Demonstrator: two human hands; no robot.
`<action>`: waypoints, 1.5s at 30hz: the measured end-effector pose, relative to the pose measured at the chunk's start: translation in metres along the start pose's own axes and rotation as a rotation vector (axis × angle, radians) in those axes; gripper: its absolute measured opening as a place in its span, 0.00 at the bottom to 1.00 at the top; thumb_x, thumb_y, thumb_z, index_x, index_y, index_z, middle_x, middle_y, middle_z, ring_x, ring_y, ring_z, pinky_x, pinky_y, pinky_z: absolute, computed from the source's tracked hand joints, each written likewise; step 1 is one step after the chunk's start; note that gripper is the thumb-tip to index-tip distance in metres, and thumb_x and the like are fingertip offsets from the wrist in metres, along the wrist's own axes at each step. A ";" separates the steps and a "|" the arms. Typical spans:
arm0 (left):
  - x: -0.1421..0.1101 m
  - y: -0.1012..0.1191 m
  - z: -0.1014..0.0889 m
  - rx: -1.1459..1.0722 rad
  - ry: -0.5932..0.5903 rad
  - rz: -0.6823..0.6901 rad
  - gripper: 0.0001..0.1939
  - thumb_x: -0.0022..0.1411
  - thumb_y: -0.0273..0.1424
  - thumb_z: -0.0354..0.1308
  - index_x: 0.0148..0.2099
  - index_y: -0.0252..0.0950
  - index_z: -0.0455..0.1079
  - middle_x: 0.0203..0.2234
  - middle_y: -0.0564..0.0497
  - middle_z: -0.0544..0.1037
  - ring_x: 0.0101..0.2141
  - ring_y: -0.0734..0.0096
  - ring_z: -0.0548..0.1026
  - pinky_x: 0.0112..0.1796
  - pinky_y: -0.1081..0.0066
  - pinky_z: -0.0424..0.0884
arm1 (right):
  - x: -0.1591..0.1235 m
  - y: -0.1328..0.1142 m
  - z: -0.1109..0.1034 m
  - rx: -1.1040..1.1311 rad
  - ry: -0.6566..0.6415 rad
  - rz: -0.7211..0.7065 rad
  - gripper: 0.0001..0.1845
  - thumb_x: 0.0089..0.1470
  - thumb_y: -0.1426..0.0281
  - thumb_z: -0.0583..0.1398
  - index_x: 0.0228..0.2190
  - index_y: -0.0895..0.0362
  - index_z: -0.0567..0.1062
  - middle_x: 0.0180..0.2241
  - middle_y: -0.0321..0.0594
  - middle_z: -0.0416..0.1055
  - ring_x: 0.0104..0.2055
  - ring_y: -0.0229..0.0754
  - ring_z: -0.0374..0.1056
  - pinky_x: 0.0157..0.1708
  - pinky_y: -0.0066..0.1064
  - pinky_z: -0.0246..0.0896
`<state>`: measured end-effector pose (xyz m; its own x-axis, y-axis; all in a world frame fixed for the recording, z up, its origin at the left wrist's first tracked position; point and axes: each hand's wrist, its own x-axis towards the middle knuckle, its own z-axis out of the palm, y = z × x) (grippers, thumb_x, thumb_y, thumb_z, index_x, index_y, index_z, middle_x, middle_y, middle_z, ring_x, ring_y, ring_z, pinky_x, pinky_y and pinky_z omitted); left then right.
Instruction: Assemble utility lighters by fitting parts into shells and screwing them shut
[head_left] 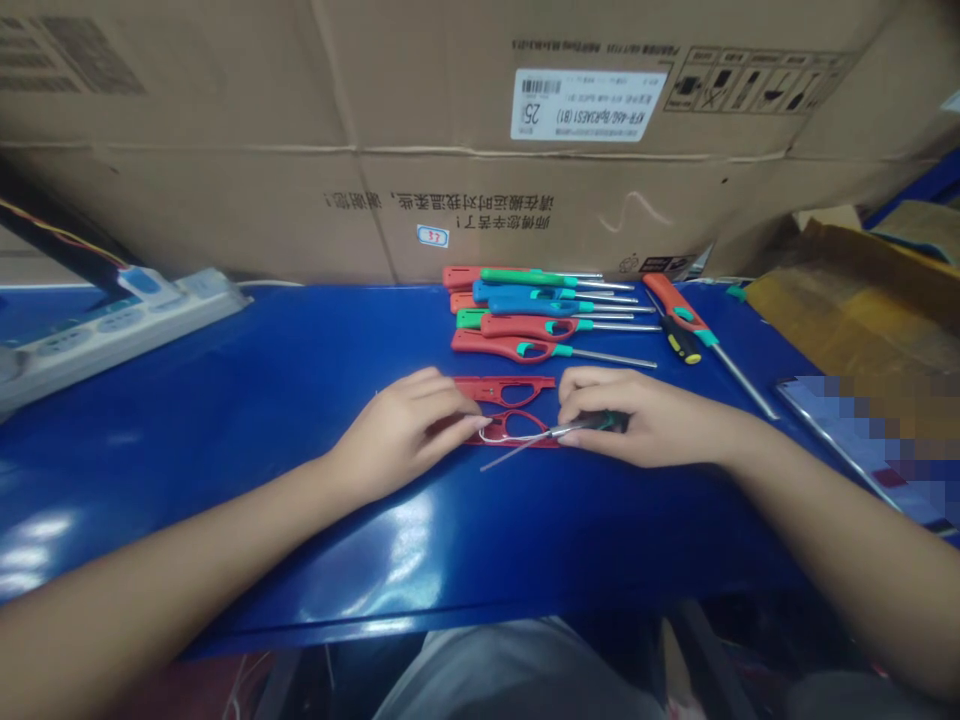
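Note:
My left hand [424,425] is closed, thumb and forefinger together at the end of a thin white wire [510,438]. It hides the left ends of two red lighter casing halves [517,388], which lie one behind the other on the blue table; each has an oval trigger opening. Closed around the dark handle of a screwdriver [604,423] is my right hand [637,412]. The slim metal shaft slants down to the left over the front half's edge. From beside the screwdriver, the wire runs left to my left fingertips.
Behind my hands lies a pile of red, green and blue lighters [517,347]. An orange lighter [667,295] and a black-yellow screwdriver [682,340] lie to its right. A white power strip [112,335] is at left. A cardboard box [262,220] walls the back.

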<state>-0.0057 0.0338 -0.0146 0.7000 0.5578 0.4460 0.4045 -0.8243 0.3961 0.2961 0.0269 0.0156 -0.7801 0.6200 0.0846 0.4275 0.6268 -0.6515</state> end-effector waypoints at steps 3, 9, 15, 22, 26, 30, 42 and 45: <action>0.000 -0.002 0.001 -0.002 0.016 0.024 0.07 0.72 0.29 0.58 0.44 0.34 0.77 0.37 0.49 0.82 0.37 0.70 0.75 0.41 0.69 0.69 | -0.001 0.003 0.000 -0.023 -0.015 0.036 0.11 0.65 0.64 0.60 0.38 0.58 0.77 0.38 0.41 0.72 0.39 0.37 0.68 0.40 0.29 0.63; 0.000 0.000 0.001 0.011 0.021 0.021 0.08 0.70 0.28 0.58 0.48 0.32 0.77 0.40 0.46 0.83 0.39 0.67 0.76 0.42 0.67 0.71 | -0.002 0.002 -0.001 -0.028 -0.016 0.130 0.11 0.63 0.62 0.61 0.40 0.56 0.76 0.35 0.38 0.74 0.34 0.37 0.66 0.35 0.29 0.61; 0.000 -0.002 0.001 0.011 0.027 0.020 0.08 0.70 0.29 0.59 0.48 0.33 0.77 0.39 0.46 0.82 0.39 0.66 0.76 0.41 0.66 0.71 | -0.004 0.000 -0.005 -0.057 -0.006 0.147 0.07 0.63 0.66 0.61 0.39 0.56 0.76 0.36 0.38 0.76 0.36 0.38 0.69 0.37 0.29 0.63; 0.003 0.015 -0.008 -0.089 0.193 -0.169 0.12 0.71 0.28 0.55 0.53 0.35 0.76 0.46 0.46 0.79 0.47 0.66 0.75 0.50 0.64 0.70 | -0.003 -0.008 0.000 -0.170 0.239 -0.049 0.04 0.63 0.69 0.62 0.39 0.58 0.75 0.34 0.37 0.72 0.35 0.35 0.67 0.37 0.27 0.62; 0.004 0.028 -0.008 -0.109 0.226 -0.192 0.12 0.73 0.29 0.53 0.53 0.38 0.75 0.48 0.47 0.78 0.50 0.65 0.74 0.53 0.63 0.68 | -0.002 -0.016 0.008 -0.185 0.257 -0.093 0.05 0.63 0.70 0.62 0.41 0.58 0.76 0.35 0.38 0.73 0.35 0.35 0.68 0.36 0.27 0.62; 0.003 0.037 -0.002 -0.041 0.165 -0.077 0.10 0.67 0.32 0.64 0.50 0.38 0.76 0.46 0.48 0.79 0.50 0.62 0.74 0.53 0.60 0.68 | 0.001 -0.023 0.017 -0.147 0.253 -0.123 0.06 0.65 0.70 0.61 0.42 0.58 0.76 0.37 0.39 0.74 0.37 0.35 0.70 0.38 0.25 0.64; 0.000 0.044 -0.001 0.062 0.215 0.028 0.07 0.64 0.33 0.67 0.46 0.43 0.78 0.44 0.49 0.81 0.47 0.61 0.75 0.48 0.57 0.69 | 0.005 -0.034 0.025 -0.083 0.205 -0.146 0.04 0.66 0.71 0.60 0.41 0.56 0.75 0.38 0.38 0.77 0.40 0.34 0.73 0.43 0.24 0.66; -0.001 0.045 -0.001 0.053 0.217 0.028 0.06 0.64 0.32 0.67 0.45 0.42 0.78 0.44 0.50 0.82 0.47 0.61 0.76 0.48 0.57 0.69 | 0.006 -0.034 0.026 -0.088 0.203 -0.154 0.04 0.66 0.71 0.60 0.41 0.57 0.75 0.38 0.38 0.77 0.40 0.34 0.73 0.43 0.23 0.66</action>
<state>0.0112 -0.0041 0.0036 0.5706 0.5379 0.6206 0.4209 -0.8404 0.3414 0.2651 -0.0028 0.0183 -0.7354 0.5905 0.3325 0.3561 0.7541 -0.5518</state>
